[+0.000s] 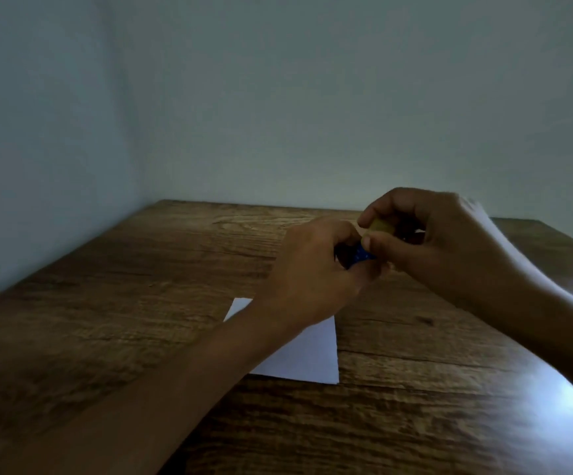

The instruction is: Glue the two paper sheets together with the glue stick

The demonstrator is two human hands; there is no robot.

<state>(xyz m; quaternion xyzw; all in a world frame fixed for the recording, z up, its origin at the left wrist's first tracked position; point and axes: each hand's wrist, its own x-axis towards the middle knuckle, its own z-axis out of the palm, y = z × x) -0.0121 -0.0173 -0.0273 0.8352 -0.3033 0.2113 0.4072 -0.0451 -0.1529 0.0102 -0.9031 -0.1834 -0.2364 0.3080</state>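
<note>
Fingers (374, 242) of the right hand (449, 241) pinch the yellow cap (381, 226) at the upper end of the glue stick (364, 253), thumb below and forefinger curled over the top. Left hand (309, 269) is wrapped around the blue body of the stick, fingers closed tight on it, only a short blue patch showing between the two hands. Both hands are raised above the bench (141, 303), stick tilted with the cap end up and to the right. Can't tell if the cap is seated or partly off, it's hidden by the fingers. One white paper sheet (305, 361) lies flat on the bench under the left wrist, partly covered by the forearm, near the middle of the wood surface. Second white sheet (504, 241) shows as a blurred edge behind the right hand and forearm, far right; whether it lies flat or is lifted is unclear. Plain wall (278, 97) behind the bench.
</note>
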